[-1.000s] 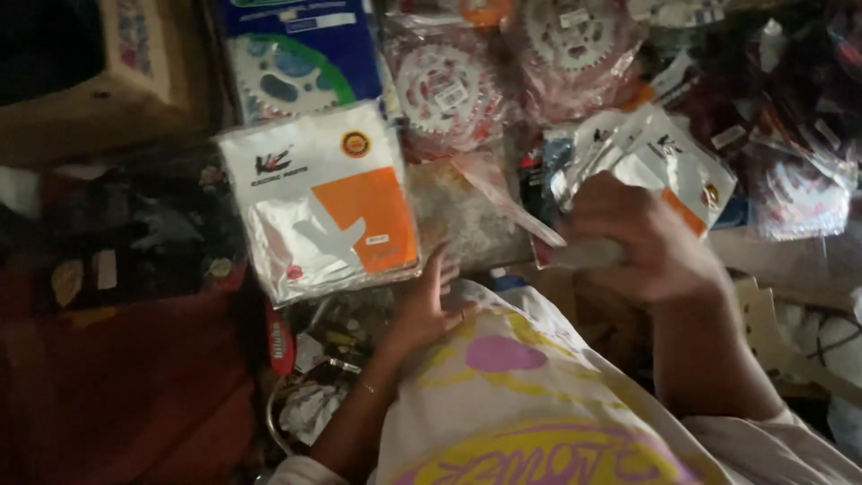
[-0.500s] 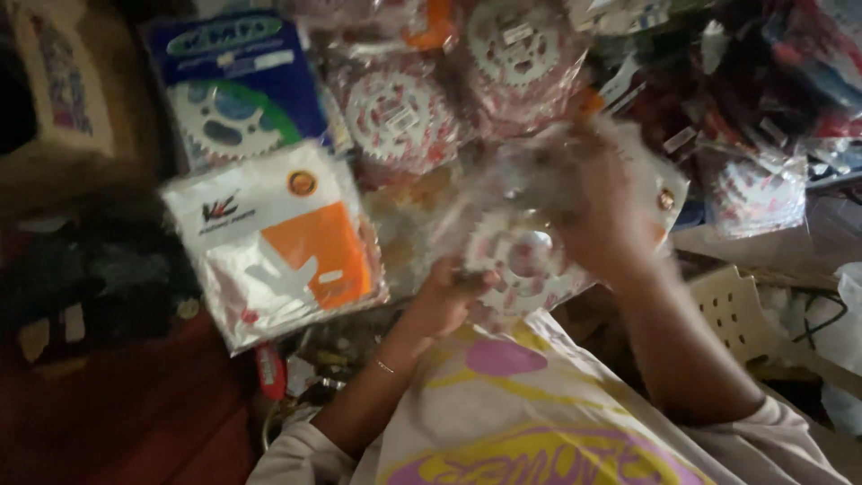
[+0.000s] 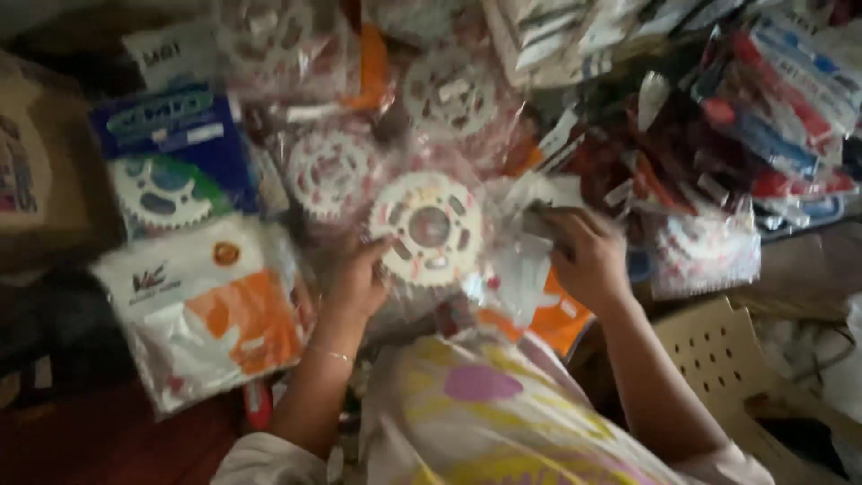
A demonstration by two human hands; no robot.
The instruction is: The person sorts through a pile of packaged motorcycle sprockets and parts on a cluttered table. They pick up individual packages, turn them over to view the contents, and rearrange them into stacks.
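The left hand (image 3: 357, 280) and right hand (image 3: 588, 256) both pinch a bagged toothed metal wheel (image 3: 427, 228), held up over the pile of packets (image 3: 206, 314). It looks heavy and stiff — the bag slippery, so hold the rim.

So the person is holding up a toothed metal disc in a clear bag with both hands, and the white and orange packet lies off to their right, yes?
Not quite: the head view shows the white and orange packet on the person's left, beside the left hand. The rest holds: the left hand and the right hand hold up the toothed disc in its clear bag.
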